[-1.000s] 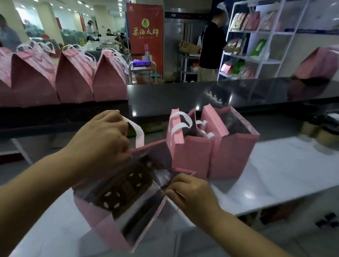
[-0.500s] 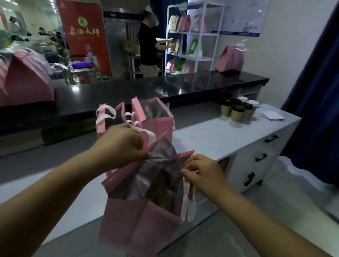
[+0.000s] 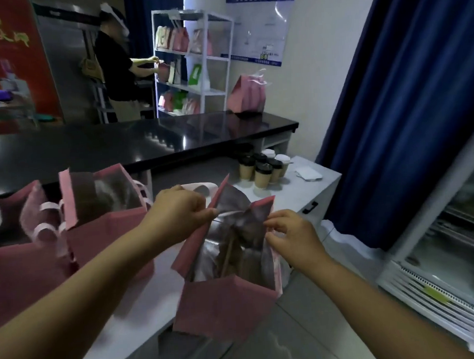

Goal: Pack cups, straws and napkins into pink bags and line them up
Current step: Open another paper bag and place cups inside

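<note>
At the far left, behind a glossy black counter [image 3: 146, 145], a red banner [image 3: 7, 67] carries a round green emblem and yellow-green Chinese characters, cut off by the frame and too blurred to read. Below it, two open pink bags with white ribbon handles [image 3: 104, 235] stand touching each other, their silver lining showing. Further back a person in black [image 3: 114, 62] reaches into a white metal shelf rack [image 3: 218, 51] stocked with pink, white and green bags. In front, the left hand [image 3: 179, 209] pinches the left rim of a pink bag with a silver foil lining [image 3: 226, 306], which hangs in the air over the front edge of the white worktop [image 3: 294, 195]. Its mouth is pulled open, and something brown inside is too dim to identify. A closed pink bag [image 3: 246, 96] sits at the end of the black counter under a wall poster with a blue header [image 3: 261, 27], its print too small to read. Tan paper cups with black and white lids [image 3: 261, 175] cluster on the worktop. The right hand [image 3: 290, 231], apart from the left, pinches the hanging bag's right rim with curled fingers. White napkins [image 3: 308, 174] lie beside the cups. A dark blue curtain [image 3: 391, 116] hangs beyond, then a glass-door fridge [image 3: 453, 236] whose yellow grille label is illegible.
</note>
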`<act>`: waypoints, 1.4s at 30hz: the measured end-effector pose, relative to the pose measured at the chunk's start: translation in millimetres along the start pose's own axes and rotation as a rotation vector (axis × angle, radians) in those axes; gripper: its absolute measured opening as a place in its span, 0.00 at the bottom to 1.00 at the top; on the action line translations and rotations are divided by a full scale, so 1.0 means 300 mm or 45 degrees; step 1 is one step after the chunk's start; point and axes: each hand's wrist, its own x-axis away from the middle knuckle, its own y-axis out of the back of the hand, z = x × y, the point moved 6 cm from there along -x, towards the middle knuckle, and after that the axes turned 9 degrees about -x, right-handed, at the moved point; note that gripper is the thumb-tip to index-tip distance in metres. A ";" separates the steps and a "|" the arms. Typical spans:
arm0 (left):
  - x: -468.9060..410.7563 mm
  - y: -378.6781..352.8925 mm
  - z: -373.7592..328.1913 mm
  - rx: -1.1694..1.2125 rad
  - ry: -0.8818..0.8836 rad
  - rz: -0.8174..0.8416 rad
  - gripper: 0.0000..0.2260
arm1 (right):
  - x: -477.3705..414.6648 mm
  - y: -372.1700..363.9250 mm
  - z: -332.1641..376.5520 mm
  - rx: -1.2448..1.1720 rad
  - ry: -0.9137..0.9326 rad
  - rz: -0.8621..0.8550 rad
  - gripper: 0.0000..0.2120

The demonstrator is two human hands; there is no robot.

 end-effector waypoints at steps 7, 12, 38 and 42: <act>-0.328 -0.169 0.130 0.184 0.186 -0.073 0.23 | -0.407 -0.025 -0.192 0.015 -0.070 -0.030 0.14; -0.490 -0.267 0.199 0.215 0.291 -0.129 0.24 | -0.606 -0.068 -0.308 -0.095 -0.129 -0.040 0.16; -0.941 -0.683 0.288 0.209 1.190 -0.271 0.20 | -1.516 -0.316 -0.908 -0.738 -0.021 0.554 0.19; -0.978 -0.708 0.254 0.176 1.240 -0.305 0.21 | -1.591 -0.276 -1.102 -0.150 -0.005 0.434 0.14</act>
